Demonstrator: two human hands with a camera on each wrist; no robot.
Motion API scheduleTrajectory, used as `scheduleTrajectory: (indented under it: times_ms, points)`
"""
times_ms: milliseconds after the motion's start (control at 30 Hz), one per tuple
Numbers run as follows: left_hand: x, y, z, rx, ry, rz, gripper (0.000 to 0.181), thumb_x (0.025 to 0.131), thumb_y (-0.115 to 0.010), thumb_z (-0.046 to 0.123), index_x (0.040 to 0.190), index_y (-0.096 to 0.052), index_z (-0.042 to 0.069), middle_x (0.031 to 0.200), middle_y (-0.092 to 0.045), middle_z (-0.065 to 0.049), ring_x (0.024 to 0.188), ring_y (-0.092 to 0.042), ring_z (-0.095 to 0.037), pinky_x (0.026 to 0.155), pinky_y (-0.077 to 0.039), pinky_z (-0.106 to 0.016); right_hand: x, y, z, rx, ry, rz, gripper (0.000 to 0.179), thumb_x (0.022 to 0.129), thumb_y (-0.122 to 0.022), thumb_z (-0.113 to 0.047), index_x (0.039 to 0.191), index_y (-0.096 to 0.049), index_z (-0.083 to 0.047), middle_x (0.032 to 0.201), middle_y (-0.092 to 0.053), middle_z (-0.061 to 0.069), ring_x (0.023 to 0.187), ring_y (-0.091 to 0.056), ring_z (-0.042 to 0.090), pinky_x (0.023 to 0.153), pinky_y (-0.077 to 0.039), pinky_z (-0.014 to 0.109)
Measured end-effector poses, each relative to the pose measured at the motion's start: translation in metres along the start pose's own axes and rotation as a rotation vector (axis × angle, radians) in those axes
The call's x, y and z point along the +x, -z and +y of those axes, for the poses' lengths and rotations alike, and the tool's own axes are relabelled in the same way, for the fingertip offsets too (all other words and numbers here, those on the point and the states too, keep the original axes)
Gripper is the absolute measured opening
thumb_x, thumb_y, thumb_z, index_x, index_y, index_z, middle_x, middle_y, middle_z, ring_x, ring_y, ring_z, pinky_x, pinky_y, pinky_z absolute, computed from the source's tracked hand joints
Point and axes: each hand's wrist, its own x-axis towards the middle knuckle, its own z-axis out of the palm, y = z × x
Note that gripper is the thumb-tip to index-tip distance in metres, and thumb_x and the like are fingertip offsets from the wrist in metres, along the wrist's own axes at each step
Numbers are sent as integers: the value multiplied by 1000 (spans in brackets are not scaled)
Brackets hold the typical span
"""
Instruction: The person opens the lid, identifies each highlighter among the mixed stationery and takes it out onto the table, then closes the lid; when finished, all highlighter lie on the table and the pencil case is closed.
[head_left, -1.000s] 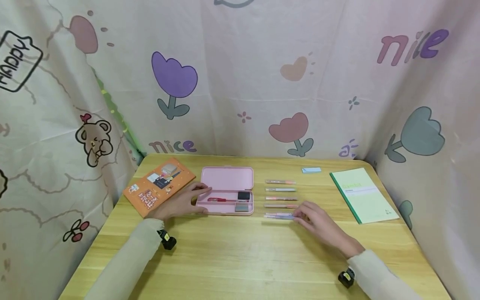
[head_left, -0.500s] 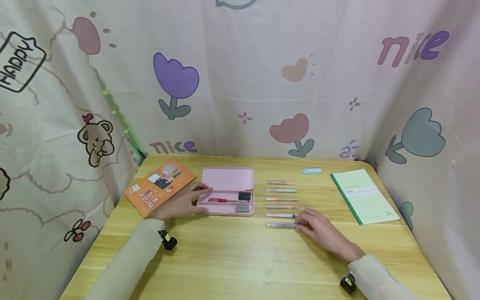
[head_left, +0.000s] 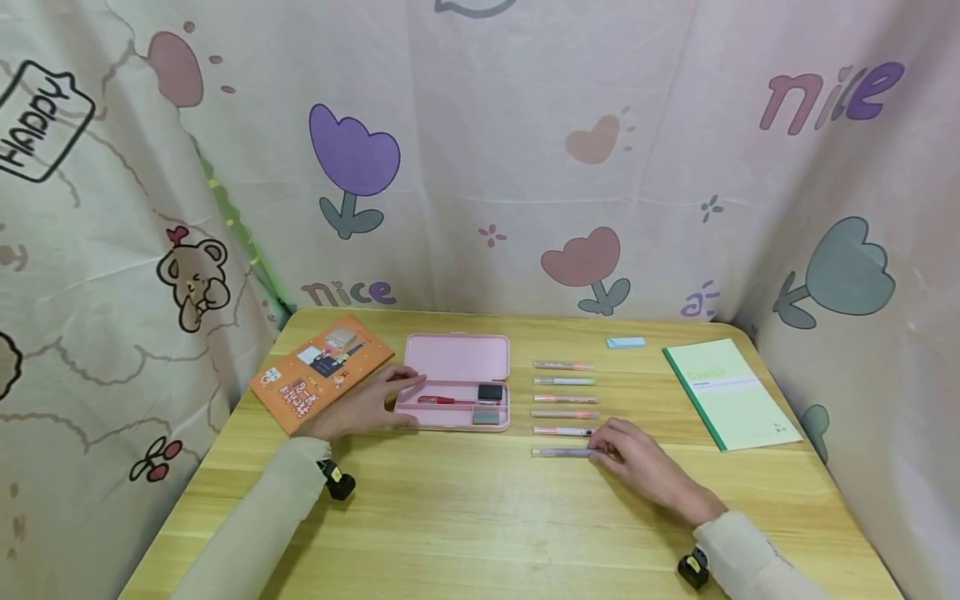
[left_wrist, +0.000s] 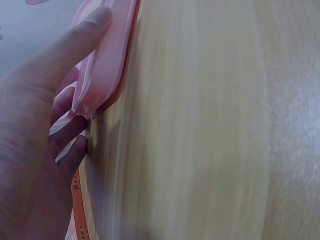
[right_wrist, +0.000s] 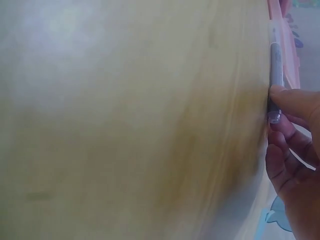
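My left hand [head_left: 367, 406] holds the left end of an open pink pencil case [head_left: 457, 357], thumb along the near side, fingers round the far corner. In the left wrist view the thumb presses the case wall [left_wrist: 107, 65]. A red pen [head_left: 442, 401], a black block [head_left: 490, 391] and a grey block [head_left: 485, 415] lie in the case. My right hand [head_left: 637, 458] pinches the right end of a greyish-purple pen [head_left: 558, 452], the nearest in a column of several pens. In the right wrist view thumb and forefinger grip that pen [right_wrist: 275, 67]. Just beyond it lies a white-and-pink pen [head_left: 558, 431].
An orange booklet [head_left: 318, 375] lies at the left, partly under my left forearm. A pale green notebook [head_left: 731, 392] is at the right, a small blue item [head_left: 626, 342] at the back. Other pens [head_left: 564, 399] lie parallel beside the case. A printed curtain [head_left: 480, 167] hangs behind the table.
My right hand has moved slightly toward me with the greyish-purple pen, which now lies apart from the white-and-pink one. The left hand stays on the case.
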Motion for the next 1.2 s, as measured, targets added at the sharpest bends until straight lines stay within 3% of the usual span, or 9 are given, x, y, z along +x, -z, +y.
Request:
scheduleTrajectory:
  times_ms: [433,667,967,1200]
  points:
    - [0,0,1,9,5,4,92,93,-85,54,166,-48,13,166,-43,-17,150,-45,-39,123,-40,-64,0,0,0,-2,-5,-7,10,98,-83,-19,105,-77,-22,100,-64,-14,88,-56,0,75,-55,23]
    - [0,0,1,3,7,2,92,92,-84,55,167,-47,15,167,-42,-16,152,-44,-39,124,-40,-63,6,4,-3,36,-50,18,10,98,-84,-27,105,-78,-25,101,-66,-13,88,-60,5,75,-55,24]
    - [0,-1,-1,-1,0,5,92,93,-84,54,167,-47,14,166,-42,-16,151,-44,-38,124,-41,-63,50,14,-29,118,-29,82,22,100,-83,-22,120,-79,-13,109,-71,-1,90,-63,7,78,-59,27]
    - [0,-2,-2,-30,-7,-4,91,94,-84,52,167,-46,13,167,-42,-16,151,-44,-38,123,-41,-62,95,1,-52,206,5,90,28,101,-80,-19,124,-77,-4,121,-73,12,94,-68,13,82,-62,30]
